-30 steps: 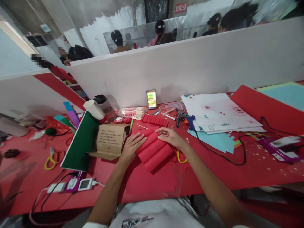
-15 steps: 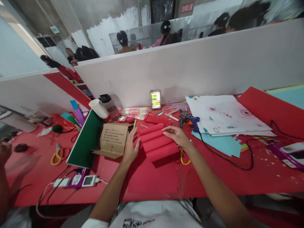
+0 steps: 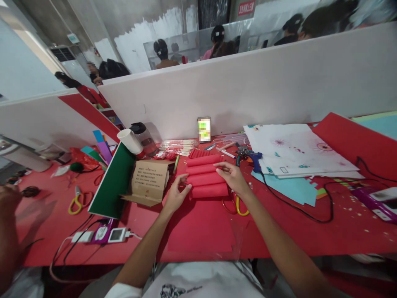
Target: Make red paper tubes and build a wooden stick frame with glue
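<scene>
A red sheet folded into wide ridges, pleated paper (image 3: pixel 207 179) by its look, is held up between my two hands above the table. My left hand (image 3: pixel 177 193) pinches its left edge with thumb and fingers. At the upper right edge, my right hand (image 3: pixel 230 176) grips it, fingertips over a ridge. Beneath lies a flat red sheet (image 3: pixel 201 231) near the table's front edge. Yellow-handled scissors (image 3: pixel 242 207) lie by my right wrist, partly hidden. Behind the pleated piece shows a smaller ridged red strip (image 3: pixel 200 153).
Left of my hands stand an opened cardboard box (image 3: pixel 146 182) and a green board (image 3: pixel 108 186). A blue glue gun (image 3: pixel 256 159) with a trailing cable lies to the right, near white printed sheets (image 3: pixel 294 149). Another person's hand (image 3: pixel 9 198) is at the far left.
The pleated paper has turned so its ridges run more level. My left hand has closed onto its left edge, after being spread beside it. My right hand keeps its hold.
</scene>
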Available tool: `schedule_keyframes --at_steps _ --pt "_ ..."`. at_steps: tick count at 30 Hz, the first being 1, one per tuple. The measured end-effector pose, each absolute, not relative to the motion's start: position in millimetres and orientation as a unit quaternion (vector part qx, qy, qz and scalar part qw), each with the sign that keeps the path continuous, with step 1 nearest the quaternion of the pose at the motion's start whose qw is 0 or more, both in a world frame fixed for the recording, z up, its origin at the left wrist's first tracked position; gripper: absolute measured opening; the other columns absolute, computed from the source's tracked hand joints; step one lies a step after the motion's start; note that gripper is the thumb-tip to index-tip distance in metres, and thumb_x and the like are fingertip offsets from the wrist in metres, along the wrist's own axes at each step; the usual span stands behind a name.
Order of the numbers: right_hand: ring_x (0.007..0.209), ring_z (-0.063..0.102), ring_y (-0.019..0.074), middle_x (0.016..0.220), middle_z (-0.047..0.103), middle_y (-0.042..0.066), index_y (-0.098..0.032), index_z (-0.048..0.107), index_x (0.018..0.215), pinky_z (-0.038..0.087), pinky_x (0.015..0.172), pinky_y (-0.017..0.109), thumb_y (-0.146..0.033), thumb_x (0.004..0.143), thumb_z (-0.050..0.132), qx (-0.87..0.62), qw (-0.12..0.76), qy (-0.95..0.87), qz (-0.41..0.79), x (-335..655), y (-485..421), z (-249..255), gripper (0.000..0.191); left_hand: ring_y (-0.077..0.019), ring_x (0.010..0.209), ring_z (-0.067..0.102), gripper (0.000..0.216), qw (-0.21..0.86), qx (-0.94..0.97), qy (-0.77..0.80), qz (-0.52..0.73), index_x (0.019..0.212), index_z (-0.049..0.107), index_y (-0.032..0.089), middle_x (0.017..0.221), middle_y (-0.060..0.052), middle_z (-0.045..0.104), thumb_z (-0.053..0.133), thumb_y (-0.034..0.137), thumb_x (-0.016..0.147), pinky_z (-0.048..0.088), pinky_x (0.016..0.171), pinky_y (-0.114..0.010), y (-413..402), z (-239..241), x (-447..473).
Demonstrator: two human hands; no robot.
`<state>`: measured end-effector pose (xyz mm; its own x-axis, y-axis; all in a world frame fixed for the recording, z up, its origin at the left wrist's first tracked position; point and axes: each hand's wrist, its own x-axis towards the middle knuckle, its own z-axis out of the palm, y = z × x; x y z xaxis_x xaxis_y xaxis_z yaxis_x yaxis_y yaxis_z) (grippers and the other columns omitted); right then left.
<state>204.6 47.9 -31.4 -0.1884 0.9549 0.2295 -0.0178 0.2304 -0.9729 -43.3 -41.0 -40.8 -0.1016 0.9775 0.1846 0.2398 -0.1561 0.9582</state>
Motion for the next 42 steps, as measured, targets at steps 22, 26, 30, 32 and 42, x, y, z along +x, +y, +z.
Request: schedule_keyframes --at_steps 22,26,30,32,42 --pt "0.089 0.071 0.0184 0.102 0.076 0.006 -0.020 0.074 0.099 0.060 0.081 0.035 -0.034 0.074 0.077 -0.340 0.447 -0.583 0.587 194 46 -38 0.029 -0.0162 0.086 0.068 0.052 0.394 0.433 0.541 0.604 0.114 0.058 0.020 0.090 -0.002 0.070 0.078 0.049 0.076 0.053 0.085 -0.030 -23 -54 -65" --pt "0.087 0.071 0.0178 0.100 0.077 0.006 -0.020 0.076 0.099 0.059 0.083 0.035 -0.033 0.074 0.078 -0.334 0.448 -0.588 0.585 190 46 -42 0.028 -0.0188 0.097 0.068 0.052 0.345 0.455 0.550 0.610 0.119 0.060 0.020 0.101 -0.006 0.071 0.075 0.049 0.079 0.053 0.092 -0.033 -22 -54 -67" --pt "0.096 0.072 0.0209 0.105 0.078 0.007 -0.020 0.078 0.100 0.056 0.093 0.040 -0.032 0.076 0.076 -0.329 0.434 -0.619 0.566 185 44 -42 0.027 -0.0227 0.113 0.066 0.058 0.324 0.490 0.543 0.600 0.131 0.060 0.020 0.121 -0.011 0.070 0.072 0.051 0.084 0.050 0.104 -0.037 -24 -48 -61" --pt "0.101 0.072 0.0228 0.105 0.078 0.008 -0.021 0.079 0.099 0.054 0.096 0.041 -0.033 0.075 0.076 -0.329 0.433 -0.620 0.565 184 43 -41 0.027 -0.0242 0.119 0.064 0.059 0.313 0.503 0.544 0.594 0.135 0.060 0.020 0.128 -0.011 0.068 0.071 0.052 0.086 0.049 0.107 -0.039 -25 -46 -59" --pt "0.092 0.071 0.0204 0.105 0.078 0.006 -0.021 0.077 0.108 0.057 0.084 0.033 -0.036 0.070 0.082 -0.372 0.574 -0.462 0.565 206 59 -27 0.042 -0.0245 0.131 0.059 0.044 0.332 0.472 0.553 0.601 0.135 0.059 0.031 0.141 -0.008 0.062 0.057 0.052 0.096 0.046 0.113 -0.045 -23 -56 -68"
